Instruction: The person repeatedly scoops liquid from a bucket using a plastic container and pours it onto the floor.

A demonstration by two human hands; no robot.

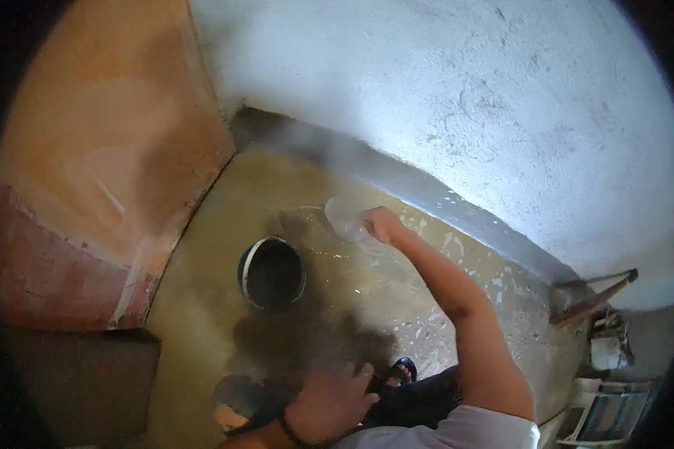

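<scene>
My right hand [383, 225] is stretched out over the wet floor, its fingers closed around the edge or handle of a pale, see-through scoop [344, 216]. A thin streak of liquid shows on the scoop's left side. To the lower left of it, a dark bucket [275, 274] with a light rim stands on the floor; its inside is too dark to make out. My left hand [332, 402] is low in front of my body, near my legs, fingers spread, with nothing seen in it.
Water and foam patches cover the yellowish floor [367, 288]. A whitish wall [502, 112] with a grey base runs along the upper right, an orange-brown wall [105, 127] at left. Wooden piece [595, 299] and a chair-like object [614, 411] are at right. My sandalled foot [403, 372] is below.
</scene>
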